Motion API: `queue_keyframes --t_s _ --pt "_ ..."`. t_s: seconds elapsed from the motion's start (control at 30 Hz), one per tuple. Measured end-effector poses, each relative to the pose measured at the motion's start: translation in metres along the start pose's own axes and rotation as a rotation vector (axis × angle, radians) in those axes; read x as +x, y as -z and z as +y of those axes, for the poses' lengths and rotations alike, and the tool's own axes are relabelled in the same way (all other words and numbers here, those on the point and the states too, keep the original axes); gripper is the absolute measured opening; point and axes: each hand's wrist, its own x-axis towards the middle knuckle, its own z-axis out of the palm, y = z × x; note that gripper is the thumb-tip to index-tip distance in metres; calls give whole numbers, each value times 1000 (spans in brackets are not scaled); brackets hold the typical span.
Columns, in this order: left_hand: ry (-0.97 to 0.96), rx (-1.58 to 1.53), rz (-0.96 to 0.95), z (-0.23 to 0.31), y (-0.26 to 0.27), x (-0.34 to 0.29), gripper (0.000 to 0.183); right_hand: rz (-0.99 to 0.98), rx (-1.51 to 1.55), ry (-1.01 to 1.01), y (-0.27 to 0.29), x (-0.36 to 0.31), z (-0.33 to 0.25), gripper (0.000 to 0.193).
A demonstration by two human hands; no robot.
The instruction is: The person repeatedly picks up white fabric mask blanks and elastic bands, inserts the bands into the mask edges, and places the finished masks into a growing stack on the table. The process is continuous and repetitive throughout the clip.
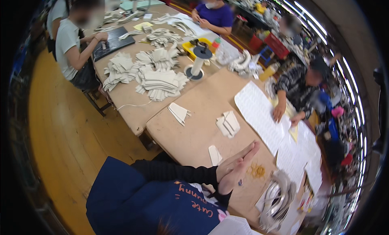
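My left hand (234, 163) and my right hand (231, 179) are pressed together, palm to palm, above the brown tabletop (194, 139). Their fingers are straight and point away to the right; nothing shows between them. Just beyond the left hand lies a small cream flat piece (214, 154). Farther off are a small stack of similar pieces (228, 124) and a fanned group of tapered pieces (178, 113). To the right of my fingertips sits a little heap of yellowish rubber bands (257, 170). A bundle of pale curved strips (278, 199) rests at the near right.
Large white sheets (261, 117) cover the right side, where a co-worker's hands (279, 112) rest. Piles of cream pieces (158, 83), a thread spool (197, 66) and a yellow tray (190, 46) stand farther back. Another person works at a dark board (115, 43), far left.
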Motion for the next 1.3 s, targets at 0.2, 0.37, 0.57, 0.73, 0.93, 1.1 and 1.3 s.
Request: queue_keyframes --t_s 0.2,0.37,0.57,0.73,0.93,1.1,1.3 --pt "228 -177 -71 18 -10 -17 71 -159 -334 375 29 28 22 60" --pt "35 -241 116 58 -2 13 73 -431 -173 226 17 -2 24 55" --pt "-375 413 -206 57 7 6 74 -373 115 394 3 -22 31 66" --pt "-390 692 -414 34 10 -3 68 -40 513 526 8 -3 47 82" --pt "285 -193 -69 45 -5 -15 66 -238 -358 560 34 22 34 62" --pt "160 -417 -68 52 31 17 73 -637 -400 389 13 3 17 56" --pt "159 -574 -135 24 50 8 73 -634 -357 608 -3 11 9 53"
